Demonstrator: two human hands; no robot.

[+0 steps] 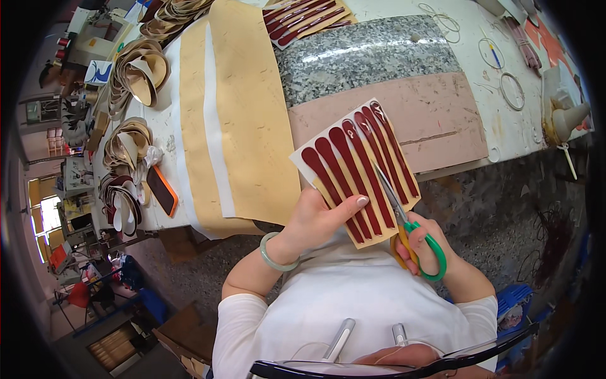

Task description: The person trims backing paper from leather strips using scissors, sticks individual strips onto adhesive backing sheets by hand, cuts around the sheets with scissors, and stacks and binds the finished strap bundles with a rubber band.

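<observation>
In front of my chest is a tan-and-white backing sheet bearing several long, glossy dark-red strips [341, 158], each with a rounded far end. My left hand [319, 218] grips the sheet's left side, with the thumb lying over the strips and the other fingers hidden beneath. Scissors [440, 252] with green and yellow handles are held in my right hand [421, 243], fingers through the loops. Their blades reach up from the sheet's near edge, between two strips on its right half. Part of the lower blade is hidden.
Left on the table lie large tan sheets [249, 126], an orange-edged phone [162, 191] and curled strip bundles [137, 72]. Ahead are a pinkish board [435, 120], a speckled stone slab [366, 54] and more dark-red strips [306, 19]. A ring [512, 91] lies right.
</observation>
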